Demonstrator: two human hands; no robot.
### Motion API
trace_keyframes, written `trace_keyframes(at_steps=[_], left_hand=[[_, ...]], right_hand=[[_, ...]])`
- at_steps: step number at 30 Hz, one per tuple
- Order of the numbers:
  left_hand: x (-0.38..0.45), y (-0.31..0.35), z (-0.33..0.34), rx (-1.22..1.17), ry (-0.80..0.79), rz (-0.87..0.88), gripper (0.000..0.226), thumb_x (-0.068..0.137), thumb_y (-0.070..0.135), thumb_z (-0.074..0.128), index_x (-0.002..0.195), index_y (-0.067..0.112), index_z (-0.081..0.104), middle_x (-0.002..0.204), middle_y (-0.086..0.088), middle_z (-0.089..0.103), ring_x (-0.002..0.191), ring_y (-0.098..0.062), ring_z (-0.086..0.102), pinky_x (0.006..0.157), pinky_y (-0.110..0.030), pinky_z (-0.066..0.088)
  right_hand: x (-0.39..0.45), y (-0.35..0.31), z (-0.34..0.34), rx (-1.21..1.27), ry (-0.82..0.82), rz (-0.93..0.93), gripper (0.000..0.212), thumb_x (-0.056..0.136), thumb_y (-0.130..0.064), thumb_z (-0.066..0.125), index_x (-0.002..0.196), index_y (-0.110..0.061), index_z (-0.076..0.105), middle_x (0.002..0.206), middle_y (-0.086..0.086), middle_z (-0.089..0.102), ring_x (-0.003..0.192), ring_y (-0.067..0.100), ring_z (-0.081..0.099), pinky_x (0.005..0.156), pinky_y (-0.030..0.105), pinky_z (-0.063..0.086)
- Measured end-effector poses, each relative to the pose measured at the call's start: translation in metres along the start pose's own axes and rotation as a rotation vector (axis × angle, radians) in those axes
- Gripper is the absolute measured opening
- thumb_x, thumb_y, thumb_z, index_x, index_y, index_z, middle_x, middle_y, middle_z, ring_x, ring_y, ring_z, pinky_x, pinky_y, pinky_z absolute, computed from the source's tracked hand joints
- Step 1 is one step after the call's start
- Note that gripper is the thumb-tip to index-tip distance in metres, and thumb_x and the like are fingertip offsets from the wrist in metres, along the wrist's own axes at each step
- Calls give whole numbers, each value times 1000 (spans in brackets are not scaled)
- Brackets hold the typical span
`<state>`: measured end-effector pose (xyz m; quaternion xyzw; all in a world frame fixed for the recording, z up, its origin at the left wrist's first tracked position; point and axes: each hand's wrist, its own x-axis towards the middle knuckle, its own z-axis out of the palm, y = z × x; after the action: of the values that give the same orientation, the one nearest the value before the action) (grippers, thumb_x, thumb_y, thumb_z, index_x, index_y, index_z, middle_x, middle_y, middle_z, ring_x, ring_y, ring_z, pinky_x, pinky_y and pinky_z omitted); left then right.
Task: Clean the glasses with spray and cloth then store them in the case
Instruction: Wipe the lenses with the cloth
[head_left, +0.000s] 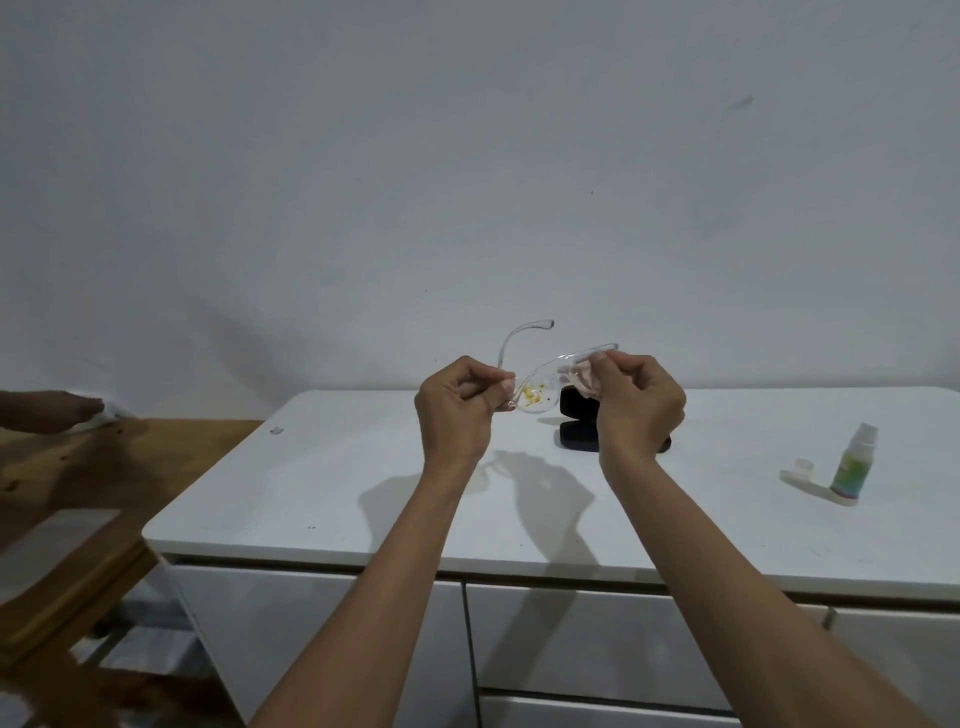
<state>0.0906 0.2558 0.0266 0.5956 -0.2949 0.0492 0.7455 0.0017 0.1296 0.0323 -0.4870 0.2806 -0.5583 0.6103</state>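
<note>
Clear plastic glasses (540, 387) hang in the air above the white cabinet top (332, 483), with yellow smudges on the left lens. My left hand (457, 410) pinches the frame's left end, near the hinge of a temple that sticks up. My right hand (636, 400) pinches the right lens and frame end. A black glasses case (574, 423) lies open on the cabinet behind my right hand, partly hidden by it. A small spray bottle (852, 465) stands uncapped at the right, its clear cap (802, 466) beside it. No cloth is in view.
A wooden table (78, 478) adjoins the cabinet on the left. Another person's hand (52, 413) rests there on something white. A plain wall rises behind. Cabinet drawers (597, 639) face me below the top.
</note>
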Motion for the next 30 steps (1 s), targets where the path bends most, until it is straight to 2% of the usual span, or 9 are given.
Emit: trace_keyframes(at_steps=[2, 4, 9, 11, 17, 22, 26, 28, 30], left_hand=[[-3, 1, 7, -3, 6, 13, 18, 81, -11, 74, 74, 5, 69, 79, -15, 77, 71, -23, 74, 66, -33, 63], [-5, 3, 13, -8, 12, 20, 14, 81, -11, 75, 76, 2, 70, 79, -15, 77, 71, -23, 74, 66, -35, 63], [0, 1, 10, -31, 42, 5, 14, 80, -11, 75, 76, 1, 70, 78, -15, 76, 70, -26, 74, 65, -36, 63], [3, -1, 5, -29, 46, -8, 17, 80, -11, 74, 74, 3, 69, 78, -15, 76, 70, -26, 73, 64, -35, 63], [1, -9, -3, -13, 49, -77, 10, 80, -13, 74, 79, -5, 69, 77, -15, 75, 68, -21, 73, 60, -31, 62], [4, -14, -12, 10, 41, -90, 14, 80, -13, 74, 76, 0, 69, 79, -18, 75, 70, -26, 72, 61, -33, 63], [5, -15, -13, 30, 29, -94, 14, 81, -13, 73, 76, -1, 68, 80, -19, 75, 69, -26, 71, 60, -30, 62], [4, -15, -11, 35, 32, -100, 15, 80, -13, 74, 75, 0, 68, 78, -19, 75, 68, -25, 71, 59, -30, 62], [3, -16, -10, 33, 38, -107, 12, 80, -14, 74, 76, -3, 69, 78, -19, 75, 67, -24, 71, 59, -30, 62]], right_hand=[[2, -1, 6, 70, 14, 54, 11, 73, -23, 78, 65, -29, 72, 64, -18, 70, 80, 23, 74, 77, 51, 62], [5, 0, 10, 89, -1, 74, 13, 72, -23, 78, 64, -31, 73, 69, -15, 74, 82, 27, 75, 77, 55, 62], [16, 5, 7, 127, -191, 139, 6, 79, -2, 82, 81, -2, 76, 88, 17, 78, 88, 37, 77, 77, 34, 64], [19, 7, 0, 98, -299, 151, 11, 79, -2, 83, 86, 3, 76, 87, 16, 77, 84, 32, 76, 76, 31, 63], [20, 8, -16, -57, -500, 144, 7, 82, 6, 77, 78, 1, 74, 67, 5, 73, 69, 24, 71, 88, 43, 62], [20, -2, -33, -108, -719, 85, 15, 83, 8, 75, 71, 3, 67, 70, 19, 63, 59, 28, 72, 67, 30, 57], [25, -3, -40, -125, -711, 90, 14, 84, 8, 73, 77, 14, 63, 64, 25, 62, 62, 43, 72, 65, 35, 59], [25, -1, -40, -123, -627, 105, 12, 81, 10, 75, 78, 16, 65, 58, 21, 63, 54, 37, 68, 58, 32, 56], [27, 6, -37, -172, -513, 97, 9, 77, 3, 79, 75, 8, 72, 60, 14, 68, 58, 31, 68, 62, 35, 57]])
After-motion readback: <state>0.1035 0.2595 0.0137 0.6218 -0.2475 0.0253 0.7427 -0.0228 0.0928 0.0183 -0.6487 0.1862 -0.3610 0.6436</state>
